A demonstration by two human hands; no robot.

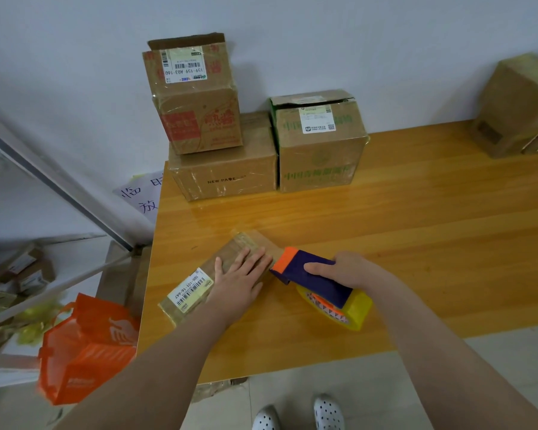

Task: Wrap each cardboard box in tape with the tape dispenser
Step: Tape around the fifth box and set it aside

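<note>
Near edge: one box (196,285), one dispenser (325,288).

A flat cardboard box (218,274) lies on the table (416,228), tape dispenser (320,283) right of it, stacked boxes (224,162) behind.

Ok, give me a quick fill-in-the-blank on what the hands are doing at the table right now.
1. The left hand lies flat on a small cardboard ___.
2. The right hand grips the tape ___.
3. The tape roll is coloured ___.
4. The bag beside the table is coloured ___.
Missing: box; dispenser; yellow; orange.
</note>
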